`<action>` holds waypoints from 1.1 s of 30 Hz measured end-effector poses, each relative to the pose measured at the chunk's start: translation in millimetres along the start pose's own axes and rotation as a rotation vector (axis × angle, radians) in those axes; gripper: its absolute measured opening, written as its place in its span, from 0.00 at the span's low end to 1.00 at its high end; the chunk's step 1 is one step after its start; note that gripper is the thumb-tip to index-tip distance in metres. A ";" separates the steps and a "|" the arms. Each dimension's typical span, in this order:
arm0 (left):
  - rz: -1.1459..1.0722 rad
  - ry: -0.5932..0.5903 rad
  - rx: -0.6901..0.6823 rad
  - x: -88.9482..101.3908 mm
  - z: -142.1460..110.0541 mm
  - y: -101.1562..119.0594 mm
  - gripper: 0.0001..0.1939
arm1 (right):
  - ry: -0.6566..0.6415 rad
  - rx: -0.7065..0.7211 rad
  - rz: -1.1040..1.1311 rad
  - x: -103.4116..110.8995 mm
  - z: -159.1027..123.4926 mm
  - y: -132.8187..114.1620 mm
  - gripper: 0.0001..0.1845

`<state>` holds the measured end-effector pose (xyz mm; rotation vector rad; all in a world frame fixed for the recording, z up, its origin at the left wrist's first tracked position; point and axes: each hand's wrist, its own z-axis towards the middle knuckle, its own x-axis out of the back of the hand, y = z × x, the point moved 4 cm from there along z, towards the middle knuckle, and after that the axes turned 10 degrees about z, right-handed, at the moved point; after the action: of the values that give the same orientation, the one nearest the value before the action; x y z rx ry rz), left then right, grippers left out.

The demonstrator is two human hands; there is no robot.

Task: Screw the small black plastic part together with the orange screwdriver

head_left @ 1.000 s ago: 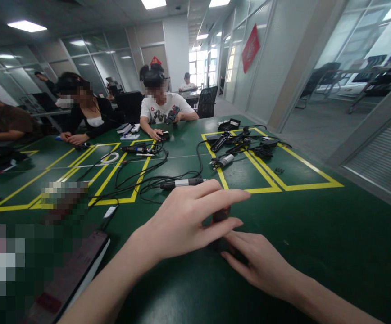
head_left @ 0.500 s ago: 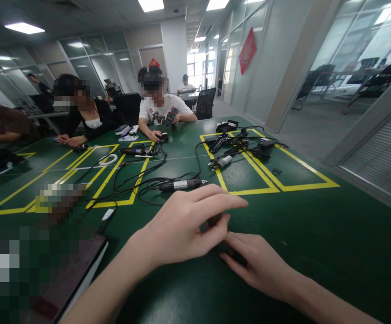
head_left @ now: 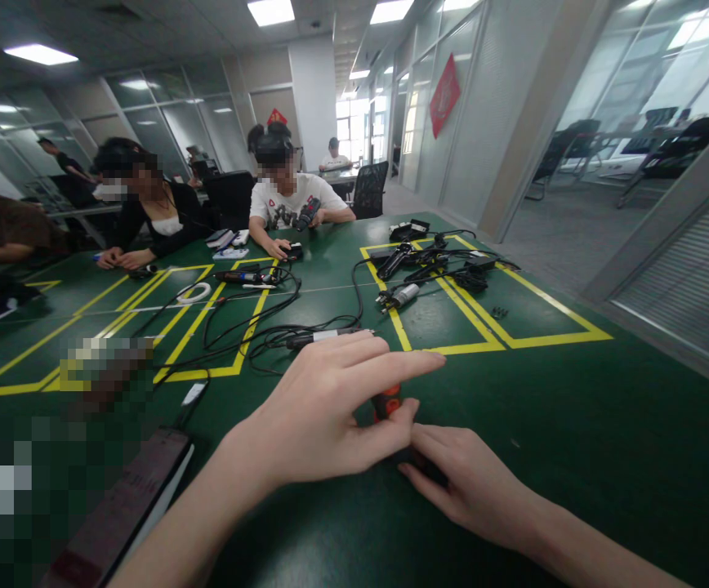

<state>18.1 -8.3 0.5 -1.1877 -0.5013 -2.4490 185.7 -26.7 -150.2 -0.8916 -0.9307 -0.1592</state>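
Note:
Both of my hands are close together over the near middle of the green table. Between the thumb and fingers of my left hand [head_left: 321, 408] is a black tool with an orange-red end [head_left: 390, 402]; its index finger points out to the right. My right hand [head_left: 474, 478] is closed just beside it, its fingers pinching a dark part below my left thumb. Most of the tool is covered by my fingers, so its exact kind cannot be made out. A black and silver pen-shaped power tool [head_left: 305, 339] with a cord lies just beyond my left hand.
Yellow tape [head_left: 452, 349] marks rectangles on the table [head_left: 575, 425]. Black cables and tools [head_left: 416, 260] lie at the back right. A phone [head_left: 140, 490] rests at the near left. Across the table, a person in a white shirt [head_left: 299, 196] holds a drill [head_left: 309, 214].
The orange-red end of the tool now shows between my left thumb and fingers, where mostly a dark part showed before. My hands have barely moved; the view has shifted slightly.

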 end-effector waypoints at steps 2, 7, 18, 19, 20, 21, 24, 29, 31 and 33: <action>0.042 0.010 -0.008 -1.3 -0.3 -0.8 0.12 | 0.005 0.003 -0.006 0.0 0.3 -0.1 0.11; 0.023 -0.033 0.081 -2.3 -0.1 -0.8 0.08 | -0.004 -0.007 0.004 -0.4 0.3 1.6 0.11; -0.911 -0.511 0.542 -2.3 -6.0 -5.3 0.12 | -0.028 -0.043 0.019 -0.5 0.9 1.6 0.12; -1.012 -0.527 0.590 -5.7 -7.4 -7.7 0.13 | -0.032 -0.045 0.026 -0.7 0.7 1.5 0.11; -1.092 -0.531 0.626 -8.9 -8.3 -10.2 0.15 | -0.036 -0.042 0.031 -0.8 0.6 1.3 0.11; -1.161 -0.528 0.647 -11.7 -8.9 -12.8 0.17 | -0.040 -0.038 0.032 -0.7 0.6 1.1 0.12; -1.302 -0.512 0.660 -17.0 -9.5 -20.5 0.19 | -0.044 -0.028 0.012 0.1 0.8 1.0 0.17; -1.402 -0.482 0.675 -16.9 -10.4 -31.4 0.13 | -0.050 -0.034 -0.004 -0.4 1.8 1.9 0.25; -1.351 -0.450 0.684 -15.7 -10.2 -35.6 0.13 | -0.049 -0.033 -0.012 -1.0 2.1 2.0 0.26; -1.304 -0.428 0.677 -14.4 -9.2 -38.4 0.16 | -0.045 -0.033 -0.010 -1.0 2.3 1.9 0.27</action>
<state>2.1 23.2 -22.2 -1.2036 -2.6365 -2.3290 184.6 -24.1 -151.4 -0.9238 -0.9766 -0.1641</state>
